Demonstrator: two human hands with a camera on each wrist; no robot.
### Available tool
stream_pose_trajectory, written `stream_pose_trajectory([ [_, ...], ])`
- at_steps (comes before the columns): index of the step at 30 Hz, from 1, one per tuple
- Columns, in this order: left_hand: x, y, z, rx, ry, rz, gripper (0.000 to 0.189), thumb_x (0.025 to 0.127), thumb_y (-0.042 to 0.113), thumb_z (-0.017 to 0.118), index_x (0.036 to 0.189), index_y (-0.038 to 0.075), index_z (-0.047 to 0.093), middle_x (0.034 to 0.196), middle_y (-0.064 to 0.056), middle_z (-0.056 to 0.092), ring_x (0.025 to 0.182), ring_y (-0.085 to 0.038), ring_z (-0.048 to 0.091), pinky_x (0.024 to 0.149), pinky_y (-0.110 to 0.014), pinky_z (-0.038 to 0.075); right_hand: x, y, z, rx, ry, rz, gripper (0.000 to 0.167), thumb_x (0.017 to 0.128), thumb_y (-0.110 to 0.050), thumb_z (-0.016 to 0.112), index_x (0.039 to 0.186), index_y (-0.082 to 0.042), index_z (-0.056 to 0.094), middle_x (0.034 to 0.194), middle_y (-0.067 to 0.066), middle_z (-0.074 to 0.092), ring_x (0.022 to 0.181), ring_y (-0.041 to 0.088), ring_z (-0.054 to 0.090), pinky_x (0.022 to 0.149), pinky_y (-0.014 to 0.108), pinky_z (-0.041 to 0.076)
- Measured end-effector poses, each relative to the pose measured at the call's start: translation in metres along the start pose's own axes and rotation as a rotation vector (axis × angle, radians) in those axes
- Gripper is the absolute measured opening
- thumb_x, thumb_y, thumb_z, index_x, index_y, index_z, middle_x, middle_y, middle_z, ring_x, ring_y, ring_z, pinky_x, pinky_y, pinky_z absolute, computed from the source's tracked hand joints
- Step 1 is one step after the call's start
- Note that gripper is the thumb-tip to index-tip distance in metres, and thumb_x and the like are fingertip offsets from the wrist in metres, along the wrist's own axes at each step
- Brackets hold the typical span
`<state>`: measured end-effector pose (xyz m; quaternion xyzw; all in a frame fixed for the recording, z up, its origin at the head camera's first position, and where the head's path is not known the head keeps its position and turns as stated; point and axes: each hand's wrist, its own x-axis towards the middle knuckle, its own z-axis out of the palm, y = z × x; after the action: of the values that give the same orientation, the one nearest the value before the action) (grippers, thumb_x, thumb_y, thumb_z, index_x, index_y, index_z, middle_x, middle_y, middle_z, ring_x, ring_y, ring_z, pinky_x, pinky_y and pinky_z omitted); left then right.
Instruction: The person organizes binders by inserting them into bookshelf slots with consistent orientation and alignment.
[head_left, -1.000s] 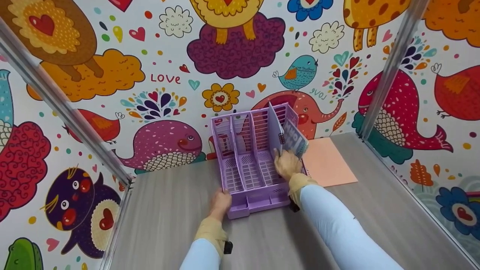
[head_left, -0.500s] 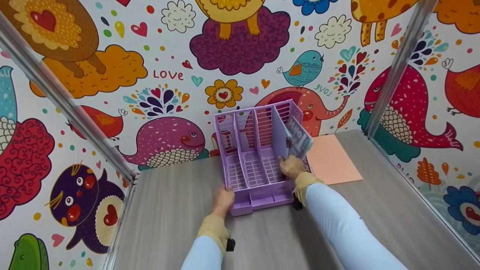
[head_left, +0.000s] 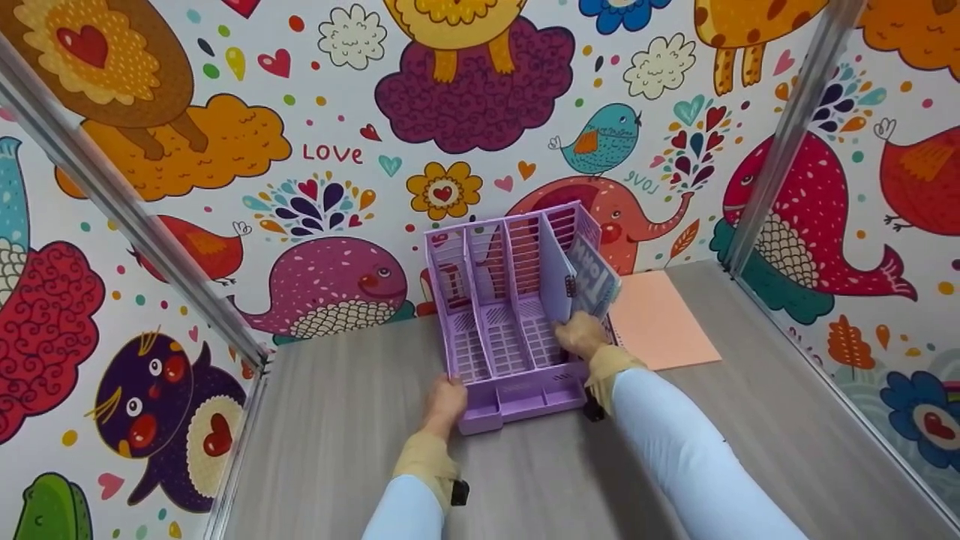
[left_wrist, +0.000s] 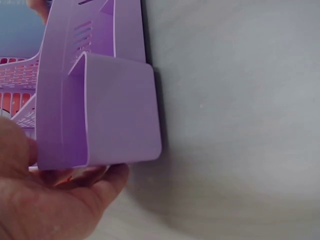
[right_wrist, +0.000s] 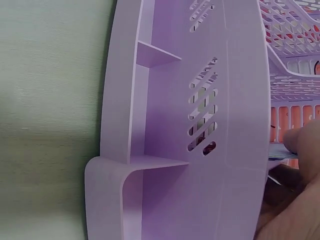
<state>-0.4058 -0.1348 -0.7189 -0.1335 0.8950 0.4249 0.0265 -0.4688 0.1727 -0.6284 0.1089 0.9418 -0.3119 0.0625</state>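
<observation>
A purple desk file organizer (head_left: 517, 394) with upright slots stands on the table against the wall. My left hand (head_left: 444, 401) grips its front left corner; in the left wrist view the thumb is inside the wall and the fingers (left_wrist: 112, 185) are outside. In the rightmost slot stand a light blue flat folder (head_left: 556, 274), black fitting on its edge, and a book (head_left: 596, 281) with large pale lettering. My right hand (head_left: 583, 336) reaches in over the front and pinches the folder's lower front edge. Whether the book is pinched too is hidden.
A peach sheet or pad (head_left: 664, 322) lies on the grey wooden table (head_left: 337, 427), right of the organizer. Patterned walls (head_left: 330, 112) with metal corner posts (head_left: 787, 127) close in the back and sides. Small trays (right_wrist: 135, 115) run along the organizer's front.
My right hand has slid slightly down the folder's front edge. The left hand keeps its grip on the corner. The whole head view has shifted a little.
</observation>
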Motion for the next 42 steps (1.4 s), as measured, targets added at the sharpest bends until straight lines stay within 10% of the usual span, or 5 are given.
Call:
stream_pose_trajectory([
  [10,-0.005,0.004,0.001,0.001,0.075,0.083,0.040,0.112,0.023,0.047,0.121,-0.010,0.068,0.118,-0.037,0.075,0.120,-0.057,0.073,0.108,-0.064,0.058,0.002,0.008,0.002,-0.008,0.053,-0.041,0.051,0.093,-0.046,0.071,0.108,0.002,0.081,0.108,0.020,0.082,0.089,0.030,0.070,0.085,0.053,0.062],
  [20,0.004,-0.003,0.005,0.039,0.042,0.040,0.046,0.113,0.028,0.045,0.132,-0.008,0.067,0.126,-0.036,0.075,0.125,-0.056,0.072,0.111,-0.063,0.058,-0.003,0.011,-0.006,-0.057,0.096,-0.155,0.040,0.080,-0.037,0.078,0.096,0.000,0.078,0.098,0.020,0.081,0.086,0.031,0.071,0.079,0.052,0.065],
  [32,0.005,-0.002,0.002,0.037,0.000,0.014,0.049,0.114,0.031,0.043,0.137,-0.005,0.067,0.134,-0.033,0.074,0.132,-0.054,0.070,0.115,-0.062,0.056,-0.082,-0.025,-0.078,-0.060,-0.012,-0.213,0.034,0.088,-0.029,0.084,0.103,0.001,0.080,0.105,0.020,0.081,0.091,0.029,0.070,0.089,0.051,0.064],
  [42,0.008,-0.003,0.002,0.038,-0.025,0.007,0.048,0.115,0.030,0.044,0.137,-0.005,0.068,0.132,-0.029,0.076,0.129,-0.050,0.072,0.112,-0.061,0.058,-0.083,0.012,-0.101,0.014,0.210,-0.222,0.025,0.095,-0.026,0.074,0.105,-0.006,0.084,0.098,0.015,0.085,0.089,0.031,0.078,0.072,0.038,0.057],
])
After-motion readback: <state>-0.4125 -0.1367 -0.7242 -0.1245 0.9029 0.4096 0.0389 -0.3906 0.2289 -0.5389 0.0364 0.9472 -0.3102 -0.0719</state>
